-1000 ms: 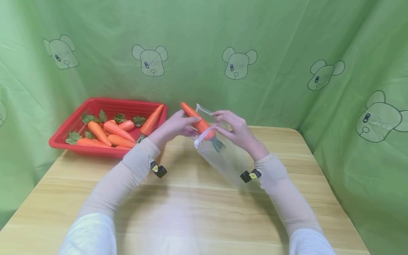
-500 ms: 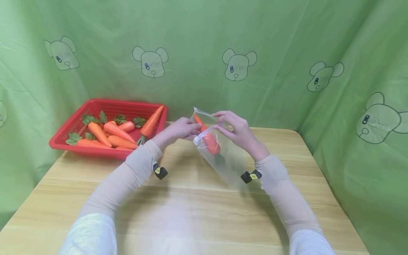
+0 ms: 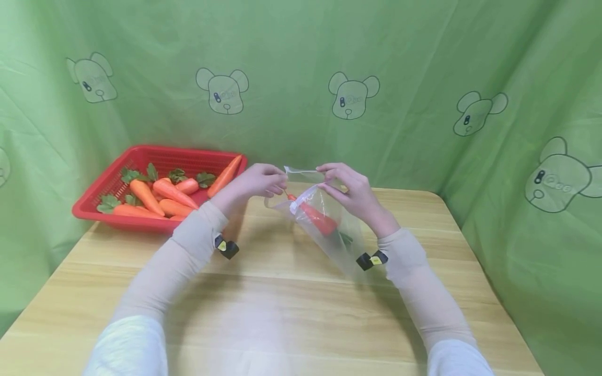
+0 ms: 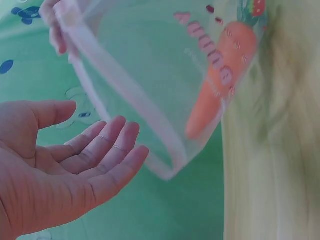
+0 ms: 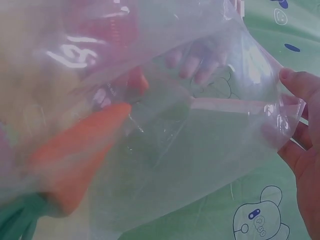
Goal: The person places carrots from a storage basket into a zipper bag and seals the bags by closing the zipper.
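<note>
A clear zip bag (image 3: pixel 350 258) with a white closure strip hangs slanting above the table, its mouth toward the upper left. Inside it lies one carrot (image 3: pixel 322 222), leafy end down and tip near the mouth. My right hand (image 3: pixel 350 190) pinches the bag's edge between thumb and fingers, as the right wrist view also shows. Just left of the mouth is my left hand (image 3: pixel 261 181). In the left wrist view that hand (image 4: pixel 75 170) holds nothing; its fingers are spread and relaxed, the fingertips close to the bag's rim. Pink lettering is printed on the bag (image 4: pixel 135 65).
A red plastic basket (image 3: pixel 101 216) with several carrots (image 3: pixel 174 192) stands at the table's back left. One carrot (image 3: pixel 224 176) leans on its right side. A green curtain (image 3: pixel 291 42) with mouse-head prints encloses the back and sides of the wooden table (image 3: pixel 282 313).
My left hand has slid the carrot leaf-first down into the bag, let go, and drawn back left. The right hand keeps its hold on the bag, nearly still.
</note>
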Demonstrator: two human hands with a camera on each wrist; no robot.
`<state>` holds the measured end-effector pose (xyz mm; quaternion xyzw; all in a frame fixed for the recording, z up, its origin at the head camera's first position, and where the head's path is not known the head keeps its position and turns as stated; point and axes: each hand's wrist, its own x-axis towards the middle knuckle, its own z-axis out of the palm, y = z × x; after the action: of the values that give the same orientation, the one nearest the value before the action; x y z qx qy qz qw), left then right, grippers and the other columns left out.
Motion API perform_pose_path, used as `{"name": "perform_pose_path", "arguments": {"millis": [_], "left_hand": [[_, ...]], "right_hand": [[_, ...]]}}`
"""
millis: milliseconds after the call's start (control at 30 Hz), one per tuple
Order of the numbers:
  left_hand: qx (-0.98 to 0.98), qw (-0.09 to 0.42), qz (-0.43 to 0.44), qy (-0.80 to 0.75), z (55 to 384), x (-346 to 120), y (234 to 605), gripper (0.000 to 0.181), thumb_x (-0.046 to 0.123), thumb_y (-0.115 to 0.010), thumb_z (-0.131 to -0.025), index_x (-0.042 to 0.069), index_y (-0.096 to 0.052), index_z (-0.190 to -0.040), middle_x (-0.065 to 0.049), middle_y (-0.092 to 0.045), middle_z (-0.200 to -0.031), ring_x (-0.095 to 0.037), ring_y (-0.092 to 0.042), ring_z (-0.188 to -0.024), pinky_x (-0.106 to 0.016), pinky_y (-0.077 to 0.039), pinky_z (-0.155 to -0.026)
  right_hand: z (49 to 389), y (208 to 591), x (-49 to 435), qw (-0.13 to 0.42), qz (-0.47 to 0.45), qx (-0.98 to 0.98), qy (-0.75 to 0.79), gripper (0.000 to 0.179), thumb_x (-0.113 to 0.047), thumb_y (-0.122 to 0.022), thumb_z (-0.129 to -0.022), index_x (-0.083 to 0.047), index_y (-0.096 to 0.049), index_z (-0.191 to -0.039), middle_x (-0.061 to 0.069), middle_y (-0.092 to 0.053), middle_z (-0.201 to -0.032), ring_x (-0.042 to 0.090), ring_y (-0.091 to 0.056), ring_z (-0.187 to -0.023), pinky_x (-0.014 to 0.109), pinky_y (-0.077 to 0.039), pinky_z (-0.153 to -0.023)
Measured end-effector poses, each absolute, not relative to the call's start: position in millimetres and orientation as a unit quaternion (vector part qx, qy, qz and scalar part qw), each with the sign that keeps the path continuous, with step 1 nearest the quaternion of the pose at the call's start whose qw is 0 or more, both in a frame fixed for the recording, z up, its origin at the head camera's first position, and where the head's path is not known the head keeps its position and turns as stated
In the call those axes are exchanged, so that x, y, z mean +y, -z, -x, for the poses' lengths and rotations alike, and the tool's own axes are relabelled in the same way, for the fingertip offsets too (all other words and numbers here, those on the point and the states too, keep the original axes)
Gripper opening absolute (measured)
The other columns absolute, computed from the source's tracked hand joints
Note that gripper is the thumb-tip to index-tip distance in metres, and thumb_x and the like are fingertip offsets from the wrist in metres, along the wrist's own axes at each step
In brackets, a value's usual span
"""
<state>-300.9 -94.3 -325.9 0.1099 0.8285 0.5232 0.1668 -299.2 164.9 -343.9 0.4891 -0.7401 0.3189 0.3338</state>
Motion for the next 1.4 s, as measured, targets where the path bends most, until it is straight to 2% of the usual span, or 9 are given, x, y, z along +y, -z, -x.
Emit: {"name": "perform_pose_path", "arguments": {"millis": [233, 567, 767, 900, 1100, 1400], "left_hand": [[0.836, 0.143, -0.095, -0.520, 299.5, -123.1, 318.3, 0.040, 0.026, -0.053, -0.100, 0.003, -0.054, -0.133, -0.020, -0.063, -0.128, -0.032, -0.063, -0.116, -0.045, -0.052, -0.099], [0.845, 0.123, -0.056, -0.518, 306.5, -160.0, 305.8, 0.043, 0.025, -0.050, -0.101, 0.001, -0.049, -0.137, -0.022, -0.058, -0.132, -0.034, -0.059, -0.120, -0.050, -0.048, -0.102], [0.842, 0.119, -0.037, -0.525, 316.0, -184.3, 301.6, 0.045, 0.027, -0.049, -0.101, 0.001, -0.048, -0.138, -0.023, -0.054, -0.137, -0.029, -0.060, -0.117, -0.044, -0.049, -0.101], [0.835, 0.128, -0.029, -0.534, 322.8, -201.2, 302.5, 0.050, 0.030, -0.049, -0.101, 0.002, -0.044, -0.142, -0.023, -0.051, -0.142, -0.030, -0.058, -0.123, -0.047, -0.047, -0.105], [0.809, 0.157, -0.001, -0.567, 331.7, -223.9, 311.2, 0.055, 0.030, -0.047, -0.102, 0.003, -0.034, -0.149, -0.023, -0.043, -0.148, -0.038, -0.045, -0.135, -0.049, -0.039, -0.112], [0.766, 0.180, 0.034, -0.617, 346.7, -239.1, 328.2, 0.059, 0.033, -0.048, -0.101, 0.006, -0.028, -0.151, -0.020, -0.035, -0.155, -0.035, -0.036, -0.142, -0.048, -0.033, -0.117]], "right_hand": [[298.3, 343.4, 166.1, 0.333, -0.489, -0.739, -0.321, 0.021, 0.004, -0.076, -0.077, 0.000, -0.063, -0.092, 0.017, -0.070, -0.110, 0.029, -0.067, -0.100, 0.018, -0.049, -0.099], [298.5, 343.9, 165.6, 0.331, -0.492, -0.736, -0.325, 0.023, 0.007, -0.076, -0.075, 0.000, -0.063, -0.093, 0.017, -0.070, -0.110, 0.029, -0.067, -0.100, 0.021, -0.051, -0.096], [298.0, 343.2, 165.9, 0.327, -0.496, -0.740, -0.315, 0.020, 0.004, -0.075, -0.078, 0.000, -0.063, -0.094, 0.018, -0.069, -0.111, 0.030, -0.066, -0.103, 0.020, -0.049, -0.099], [298.1, 342.8, 166.3, 0.325, -0.497, -0.742, -0.311, 0.019, 0.002, -0.075, -0.079, 0.000, -0.063, -0.094, 0.018, -0.069, -0.111, 0.029, -0.066, -0.102, 0.018, -0.048, -0.099], [298.4, 343.7, 165.9, 0.322, -0.496, -0.743, -0.313, 0.019, 0.003, -0.075, -0.079, 0.000, -0.062, -0.094, 0.018, -0.069, -0.111, 0.030, -0.066, -0.101, 0.018, -0.048, -0.099], [297.7, 344.3, 165.3, 0.323, -0.496, -0.738, -0.323, 0.024, 0.005, -0.077, -0.075, 0.000, -0.063, -0.094, 0.018, -0.069, -0.111, 0.030, -0.066, -0.103, 0.021, -0.050, -0.099]]}}
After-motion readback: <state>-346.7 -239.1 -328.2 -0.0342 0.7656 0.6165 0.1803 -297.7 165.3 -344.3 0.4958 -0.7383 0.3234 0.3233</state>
